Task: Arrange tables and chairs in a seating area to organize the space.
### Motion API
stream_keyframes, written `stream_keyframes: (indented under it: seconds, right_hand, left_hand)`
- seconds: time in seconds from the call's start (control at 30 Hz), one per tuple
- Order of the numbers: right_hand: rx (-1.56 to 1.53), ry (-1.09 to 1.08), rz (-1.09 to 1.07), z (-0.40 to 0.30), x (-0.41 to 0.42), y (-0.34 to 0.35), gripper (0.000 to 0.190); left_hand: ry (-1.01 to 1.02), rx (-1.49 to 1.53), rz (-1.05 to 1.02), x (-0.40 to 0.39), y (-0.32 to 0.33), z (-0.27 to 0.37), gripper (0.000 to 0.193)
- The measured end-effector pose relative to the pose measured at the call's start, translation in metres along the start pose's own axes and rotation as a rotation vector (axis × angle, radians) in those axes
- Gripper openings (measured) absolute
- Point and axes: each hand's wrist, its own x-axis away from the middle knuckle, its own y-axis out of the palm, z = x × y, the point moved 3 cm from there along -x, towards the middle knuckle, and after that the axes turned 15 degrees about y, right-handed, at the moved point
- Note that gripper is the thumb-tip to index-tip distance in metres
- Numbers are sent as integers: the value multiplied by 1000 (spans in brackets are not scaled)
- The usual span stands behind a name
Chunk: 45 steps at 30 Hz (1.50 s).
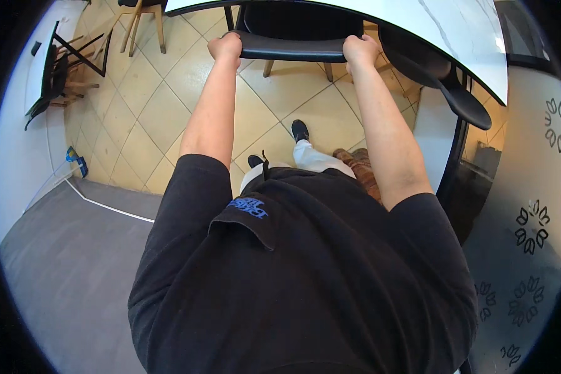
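Both of my hands grip the top of a black chair's backrest (292,50) at the top middle. My left hand (226,48) is closed round its left end, and my right hand (361,50) round its right end. Beyond the backrest lies the chair's dark seat (301,21), with light wooden legs (328,72) showing below. The far part of the seat is hidden under or behind the edge of a white marble-patterned table (430,23).
A second black chair (418,65) stands by the table at the right. At the far left are another table (42,70) and wooden-legged chairs. A frosted glass panel (500,187) borders the right side. Beige tiles (257,103) cover the floor round my feet.
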Motion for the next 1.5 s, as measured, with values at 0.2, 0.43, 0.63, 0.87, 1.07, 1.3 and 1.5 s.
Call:
stream_keyframes:
  seconds: [0.2, 0.43, 0.63, 0.87, 1.07, 1.3, 1.5]
  right_hand:
    - [-40, -57, 78, -16, -11, 23, 42]
    - [11, -92, 159, -35, -20, 34, 35]
    - [2, -85, 168, -40, -9, 42, 34]
    - [-469, -119, -44, -29, -8, 38, 60]
    - [-251, 221, -530, 101, 39, 83, 74]
    - [441, 156, -942, 105, 167, 220, 69]
    - [712, -84, -1059, 93, 277, 328, 69]
  left_hand:
    - [-9, -40, 1, -32, 14, 10, 33]
    - [-48, -51, -16, -52, 35, 26, 44]
    - [741, -1611, -789, -94, 48, 3, 22]
    - [157, -210, -348, -54, 11, 17, 45]
    - [-182, 327, -366, 13, -90, -24, 84]
    - [-240, 544, 111, 14, -259, -69, 90]
    - [-210, 666, 387, -18, -371, -80, 91]
